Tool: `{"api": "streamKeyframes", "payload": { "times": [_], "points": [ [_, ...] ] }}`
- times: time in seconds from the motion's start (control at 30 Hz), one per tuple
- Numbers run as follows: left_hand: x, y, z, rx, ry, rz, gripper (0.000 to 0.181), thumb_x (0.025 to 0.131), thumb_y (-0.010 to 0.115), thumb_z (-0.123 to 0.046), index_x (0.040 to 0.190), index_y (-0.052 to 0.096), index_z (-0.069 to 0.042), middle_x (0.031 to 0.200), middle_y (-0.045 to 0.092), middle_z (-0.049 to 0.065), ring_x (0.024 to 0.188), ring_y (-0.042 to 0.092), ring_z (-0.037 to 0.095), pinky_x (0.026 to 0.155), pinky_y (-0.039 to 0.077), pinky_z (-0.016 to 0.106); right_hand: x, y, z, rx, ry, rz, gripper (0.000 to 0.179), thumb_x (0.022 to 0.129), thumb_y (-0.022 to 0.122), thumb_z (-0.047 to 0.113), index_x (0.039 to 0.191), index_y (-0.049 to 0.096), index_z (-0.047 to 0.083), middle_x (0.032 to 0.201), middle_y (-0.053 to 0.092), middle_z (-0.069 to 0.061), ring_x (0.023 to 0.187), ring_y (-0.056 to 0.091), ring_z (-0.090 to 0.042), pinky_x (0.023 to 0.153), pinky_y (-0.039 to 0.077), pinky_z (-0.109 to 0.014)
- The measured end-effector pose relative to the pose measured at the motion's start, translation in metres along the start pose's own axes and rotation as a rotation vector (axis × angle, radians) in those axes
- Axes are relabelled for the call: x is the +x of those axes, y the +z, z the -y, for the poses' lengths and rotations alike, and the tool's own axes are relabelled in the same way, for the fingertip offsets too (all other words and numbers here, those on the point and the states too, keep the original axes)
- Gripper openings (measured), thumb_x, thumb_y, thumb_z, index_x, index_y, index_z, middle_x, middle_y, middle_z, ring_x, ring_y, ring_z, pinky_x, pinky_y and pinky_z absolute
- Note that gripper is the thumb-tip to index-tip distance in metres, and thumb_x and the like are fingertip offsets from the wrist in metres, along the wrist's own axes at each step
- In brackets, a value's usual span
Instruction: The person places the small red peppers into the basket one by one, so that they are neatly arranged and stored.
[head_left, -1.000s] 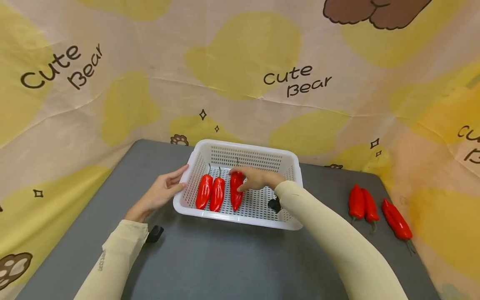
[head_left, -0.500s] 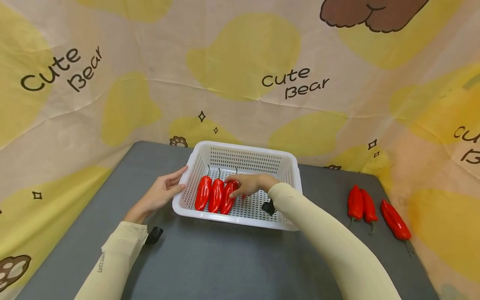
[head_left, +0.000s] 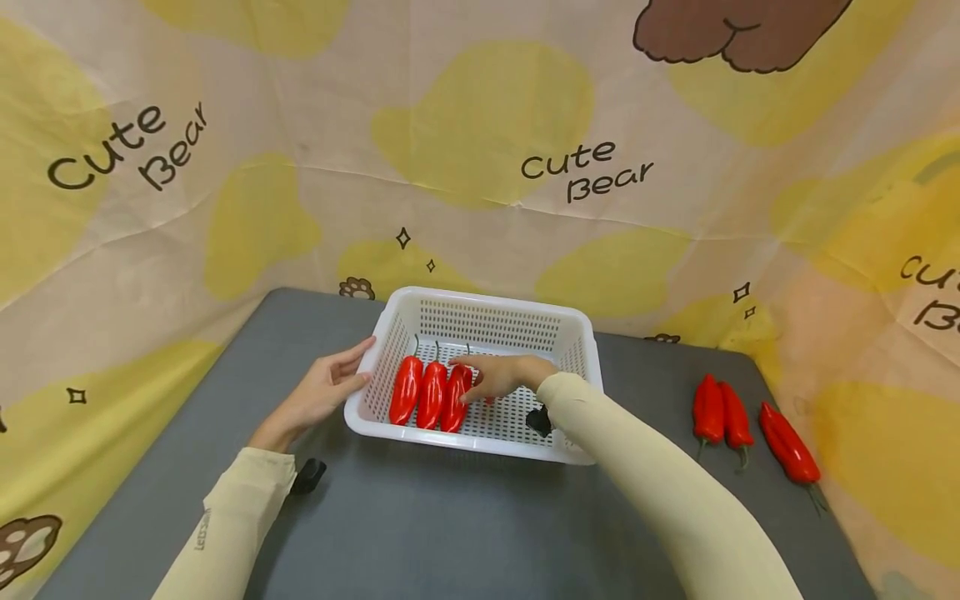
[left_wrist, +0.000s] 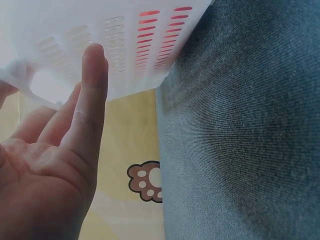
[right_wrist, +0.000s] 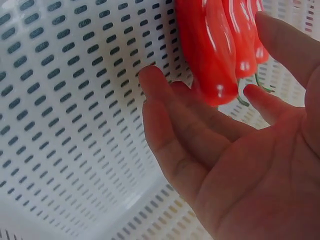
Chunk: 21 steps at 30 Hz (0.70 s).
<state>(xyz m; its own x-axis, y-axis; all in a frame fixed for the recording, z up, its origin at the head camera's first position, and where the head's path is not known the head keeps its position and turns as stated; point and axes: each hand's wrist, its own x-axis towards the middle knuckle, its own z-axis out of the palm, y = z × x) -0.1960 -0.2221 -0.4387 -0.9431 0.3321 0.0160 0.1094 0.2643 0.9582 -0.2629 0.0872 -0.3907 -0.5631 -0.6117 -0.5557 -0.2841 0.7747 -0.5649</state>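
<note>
Red peppers lie side by side in a white plastic basket (head_left: 480, 445): a left one (head_left: 406, 392), a middle one (head_left: 432, 395) and a right one (head_left: 455, 400). My left hand (head_left: 318, 396) holds the basket's left rim. In the left wrist view, its fingers (left_wrist: 93, 75) lie along the outer wall. My right hand (head_left: 502, 375) reaches inside, over the right pepper, with relaxed fingers. In the right wrist view, its fingers (right_wrist: 170, 135) are spread beside the nearest pepper (right_wrist: 215, 55); I cannot tell whether they touch. A small red patch shows under this hand, its source hidden.
On the grey table (head_left: 465, 525), three more red peppers lie to the right: two close together (head_left: 708, 408) (head_left: 737, 417) and one farther right (head_left: 790, 446). A patterned cloth (head_left: 480, 125) hangs behind the table and along both sides.
The right hand has shifted left with the third pepper, which now lies against the middle one. Its fingers look looser. The left hand stays at the basket rim.
</note>
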Motion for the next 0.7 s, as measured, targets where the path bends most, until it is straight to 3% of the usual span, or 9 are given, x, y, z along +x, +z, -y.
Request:
{"api": "streamKeyframes", "payload": {
  "times": [0.13,0.43,0.7],
  "points": [
    [0.001,-0.001,0.001,-0.001,0.001,0.001,0.065,0.102,0.058,-0.01,0.16,0.028,-0.008,0.159,0.036,0.024,0.126,0.059,0.02,0.088,0.055,0.02,-0.009,-0.006,-0.003,0.009,-0.015,-0.036,0.076,0.099,0.064,0.026,0.162,0.022,0.02,0.147,0.048,-0.018,0.111,0.064,-0.032,0.1,0.053,-0.043],
    [0.001,-0.002,0.001,-0.017,0.009,0.0,0.066,0.102,0.058,-0.009,0.16,0.026,-0.005,0.16,0.033,0.025,0.119,0.059,0.001,0.088,0.054,0.019,-0.044,-0.03,-0.011,-0.001,-0.067,-0.2,0.073,0.101,0.061,0.031,0.162,0.023,0.019,0.157,0.039,-0.02,0.138,0.048,-0.037,0.106,0.05,-0.051],
    [0.0,0.0,-0.001,0.013,0.003,0.005,0.066,0.102,0.059,-0.01,0.16,0.028,-0.006,0.16,0.034,0.024,0.122,0.062,0.016,0.088,0.056,0.021,-0.092,-0.042,-0.029,0.027,-0.12,-0.293,0.07,0.102,0.059,0.025,0.161,0.023,0.011,0.158,0.037,-0.025,0.128,0.056,-0.045,0.104,0.05,-0.055]
  ]
}}
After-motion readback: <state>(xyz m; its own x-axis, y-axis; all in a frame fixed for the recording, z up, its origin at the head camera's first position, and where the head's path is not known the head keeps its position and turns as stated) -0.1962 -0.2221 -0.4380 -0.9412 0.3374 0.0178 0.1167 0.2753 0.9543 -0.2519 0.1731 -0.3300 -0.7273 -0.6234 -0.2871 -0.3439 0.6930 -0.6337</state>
